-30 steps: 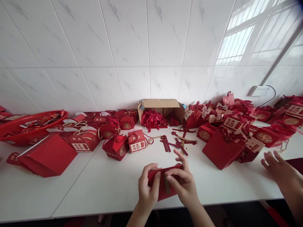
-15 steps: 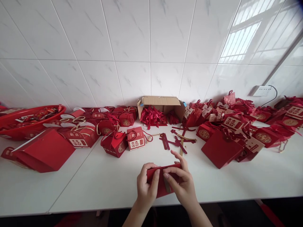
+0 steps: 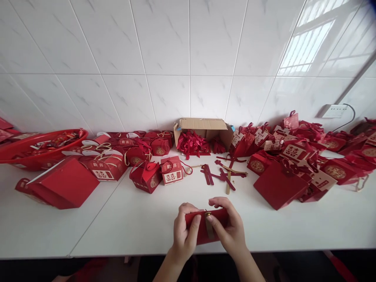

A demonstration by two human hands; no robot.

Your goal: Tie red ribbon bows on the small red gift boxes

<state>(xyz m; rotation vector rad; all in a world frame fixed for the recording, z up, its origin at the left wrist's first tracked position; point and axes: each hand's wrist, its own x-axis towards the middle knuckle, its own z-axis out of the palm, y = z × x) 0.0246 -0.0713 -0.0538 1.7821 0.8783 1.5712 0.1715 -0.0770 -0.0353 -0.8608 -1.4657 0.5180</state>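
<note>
Above the table's front edge, a red folded gift box (image 3: 201, 236) is held between both my hands. My left hand (image 3: 185, 231) is closed round its left side, thumb in front and fingers over the top. My right hand (image 3: 230, 229) grips the right side, its index finger bent above the top edge. A gold-brown strap (image 3: 209, 229) runs down the front of the box, with a small gold stud (image 3: 208, 214) near its top. My right thumb presses beside the stud. The fingers behind the box are hidden.
Several dark red and gold straps (image 3: 226, 176) lie beyond my hands. Behind them, a cardboard carton (image 3: 202, 124) holds red ribbons (image 3: 192, 144). Finished-looking red boxes (image 3: 172, 171) stand left of centre, more boxes (image 3: 279, 184) at right. A red basin (image 3: 17, 153) of wrapped sweets sits far left.
My right thumb has shifted, and the gold stud on the strap now shows. The raised right fingers have come down toward the box. The view has turned slightly left.
</note>
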